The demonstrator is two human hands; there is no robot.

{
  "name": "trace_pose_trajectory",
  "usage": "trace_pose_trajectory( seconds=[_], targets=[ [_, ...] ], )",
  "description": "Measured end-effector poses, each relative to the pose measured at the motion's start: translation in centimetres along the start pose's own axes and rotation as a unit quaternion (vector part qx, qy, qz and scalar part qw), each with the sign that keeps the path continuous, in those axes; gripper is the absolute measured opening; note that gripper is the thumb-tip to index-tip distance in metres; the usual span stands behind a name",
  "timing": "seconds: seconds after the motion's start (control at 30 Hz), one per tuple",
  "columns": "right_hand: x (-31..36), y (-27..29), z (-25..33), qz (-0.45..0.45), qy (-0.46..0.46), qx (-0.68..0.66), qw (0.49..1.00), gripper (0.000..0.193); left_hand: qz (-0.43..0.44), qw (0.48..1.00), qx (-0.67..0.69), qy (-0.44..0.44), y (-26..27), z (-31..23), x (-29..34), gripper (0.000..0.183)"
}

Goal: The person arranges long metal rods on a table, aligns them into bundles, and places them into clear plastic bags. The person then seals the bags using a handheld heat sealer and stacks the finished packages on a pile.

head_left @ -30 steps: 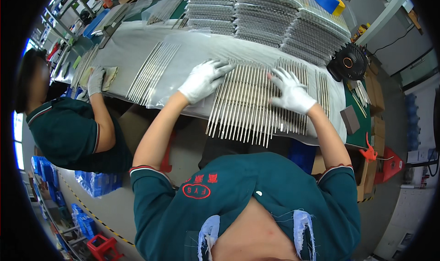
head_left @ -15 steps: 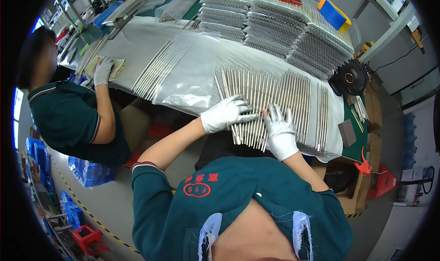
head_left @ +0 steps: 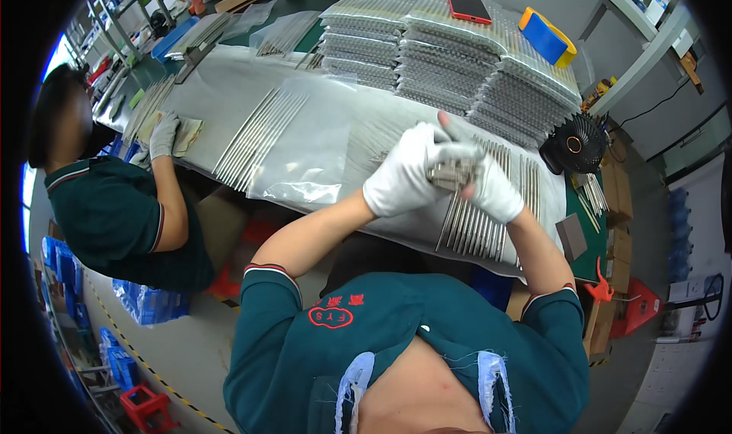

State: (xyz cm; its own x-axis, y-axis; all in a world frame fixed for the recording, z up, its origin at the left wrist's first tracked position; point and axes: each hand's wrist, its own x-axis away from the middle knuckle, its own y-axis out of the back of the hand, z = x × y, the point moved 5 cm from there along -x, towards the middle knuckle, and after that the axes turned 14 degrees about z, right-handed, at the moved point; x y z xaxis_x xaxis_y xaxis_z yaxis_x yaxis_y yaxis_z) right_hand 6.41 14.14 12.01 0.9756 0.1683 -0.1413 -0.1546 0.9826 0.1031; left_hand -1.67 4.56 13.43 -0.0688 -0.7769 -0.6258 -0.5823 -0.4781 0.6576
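Both my hands wear white gloves and are raised over the cloth-covered bench. My left hand (head_left: 404,173) wraps round a bundle of thin metal rods (head_left: 453,175), seen nearly end-on. From the other side my right hand (head_left: 497,193) closes on the same bundle, with a bare fingertip showing. Below and beside my right hand, more metal rods (head_left: 467,228) lie side by side on the white cloth (head_left: 366,232). A clear plastic bag (head_left: 309,163) lies flat left of my left hand, with a separate row of rods (head_left: 252,146) along its left edge.
Stacks of bubble-wrapped packs (head_left: 450,64) line the bench's back, with a red-edged phone (head_left: 468,7) and a blue-and-yellow tape roll (head_left: 547,38) on top. A black fan (head_left: 577,143) and a grey block (head_left: 570,236) stand right. A co-worker (head_left: 122,213) works at the left.
My hands were spread flat over the rods. They have lifted and come together, gathering the left part of the row into a bundle, tilted nearly end-on.
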Motion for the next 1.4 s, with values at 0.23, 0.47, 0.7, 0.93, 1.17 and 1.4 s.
trace_pose_trajectory(
  seconds=[0.23, 0.47, 0.7, 0.93, 1.17, 1.4],
  targets=[
    [-5.8, 11.0, -7.5, -0.159, -0.003, 0.102, 0.982, 0.067, -0.065, 0.927, 0.284, 0.237, 1.5, 10.8, -7.0, 0.038],
    [-11.0, 9.3, -7.1, -0.183, -0.020, -0.009, 0.983, 0.049, -0.083, 0.894, 0.360, 0.255, 4.2, 13.0, -6.0, 0.029],
    [-12.0, 5.6, -10.9, -0.060, 0.032, 0.061, 0.996, 0.057, -0.110, 0.916, 0.306, 0.233, 2.4, 14.5, -3.5, 0.043],
    [-10.4, 2.2, -9.4, 0.001, -0.039, 0.072, 0.997, 0.059, -0.101, 0.880, 0.396, 0.244, 2.1, 10.2, -0.9, 0.052],
    [-9.7, 1.9, -10.5, 0.029, 0.021, 0.348, 0.937, 0.065, -0.042, 0.864, 0.429, 0.261, 1.4, 7.9, 0.1, 0.045],
    [-9.1, -0.3, -9.5, 0.035, 0.070, 0.269, 0.960, 0.055, -0.070, 0.992, 0.024, 0.097, 2.1, 4.4, 1.2, 0.038]
  ],
)
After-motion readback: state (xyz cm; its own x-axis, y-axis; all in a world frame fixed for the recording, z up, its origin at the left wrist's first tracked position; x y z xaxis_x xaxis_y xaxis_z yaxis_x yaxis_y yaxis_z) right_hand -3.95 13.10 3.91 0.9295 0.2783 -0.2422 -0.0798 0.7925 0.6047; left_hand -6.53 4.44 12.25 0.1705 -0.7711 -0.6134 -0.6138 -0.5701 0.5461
